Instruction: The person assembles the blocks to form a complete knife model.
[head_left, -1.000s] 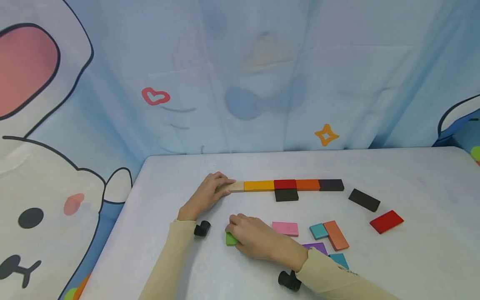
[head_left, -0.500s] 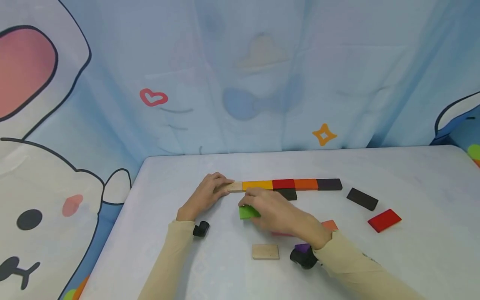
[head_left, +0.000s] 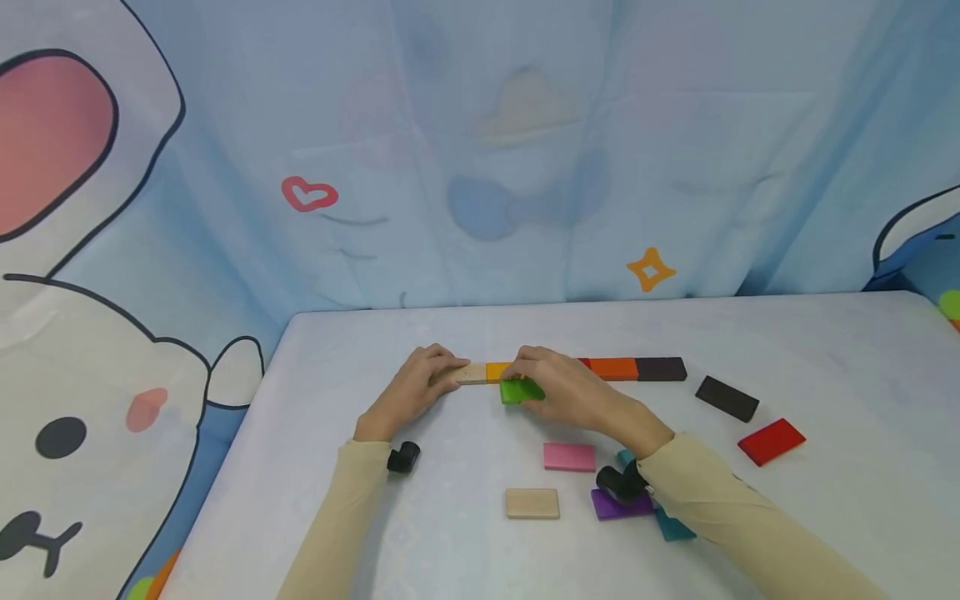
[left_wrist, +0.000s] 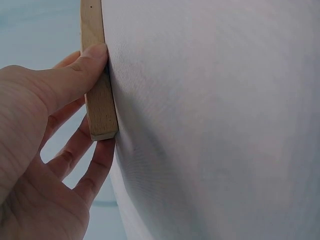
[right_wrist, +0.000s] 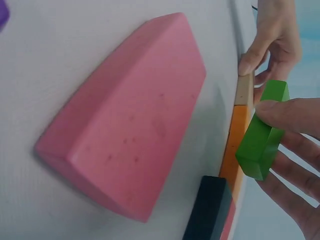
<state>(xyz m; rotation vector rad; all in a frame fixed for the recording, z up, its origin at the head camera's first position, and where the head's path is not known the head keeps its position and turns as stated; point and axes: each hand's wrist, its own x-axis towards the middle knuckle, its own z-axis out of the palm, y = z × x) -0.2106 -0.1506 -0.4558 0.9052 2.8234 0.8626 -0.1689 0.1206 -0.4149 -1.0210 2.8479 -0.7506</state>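
Observation:
In the head view, my left hand (head_left: 412, 387) pinches a plain wooden block (head_left: 472, 374) at the left end of a straight row. Thumb and fingers take that block (left_wrist: 101, 105) from both sides in the left wrist view. My right hand (head_left: 581, 387) holds a bright green block (head_left: 520, 392) just in front of the row's yellow block (head_left: 495, 372). Up close, the thumb lies on the green block (right_wrist: 265, 135) with fingers behind it. An orange block (head_left: 613, 369) and a black block (head_left: 662, 369) continue the row; its middle is partly hidden by my right hand.
Loose on the table (head_left: 420, 533) lie a pink block (head_left: 568, 457), another plain wooden block (head_left: 532, 503), a purple block (head_left: 611, 508) and a teal block (head_left: 675, 527). A black block (head_left: 727, 398) and a red block (head_left: 771, 442) lie farther right.
My right hand has carried the green block away from the near side of the table, up and rightward to the row. The loose wooden block has come into sight. My left hand stays put.

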